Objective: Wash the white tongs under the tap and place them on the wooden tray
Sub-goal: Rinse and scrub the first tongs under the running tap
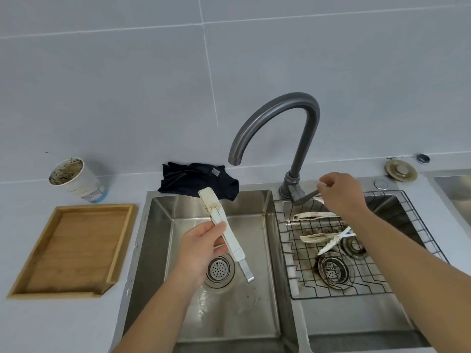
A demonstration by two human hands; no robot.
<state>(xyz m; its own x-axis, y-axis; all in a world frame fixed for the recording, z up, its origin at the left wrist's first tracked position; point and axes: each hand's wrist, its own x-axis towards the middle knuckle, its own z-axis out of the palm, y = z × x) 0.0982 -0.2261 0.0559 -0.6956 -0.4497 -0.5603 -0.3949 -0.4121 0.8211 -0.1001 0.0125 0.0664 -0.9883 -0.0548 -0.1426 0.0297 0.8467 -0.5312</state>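
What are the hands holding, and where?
Left hand holds the white tongs around their middle. Right hand has its grip on the tap handle.

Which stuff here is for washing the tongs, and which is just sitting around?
For the job: white tongs in the left hand; tap; tap lever at the right hand; wooden tray.

Just lying about: dirty cup; black cloth; wire rack; other dirty tongs.

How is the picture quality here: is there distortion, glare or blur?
Head view: wide-angle bending curves the grey wall tile lines; light is soft and even; dull glare on the stainless steel left sink basin; the white stained tongs in the left hand are sharp; frame edges look slightly soft.
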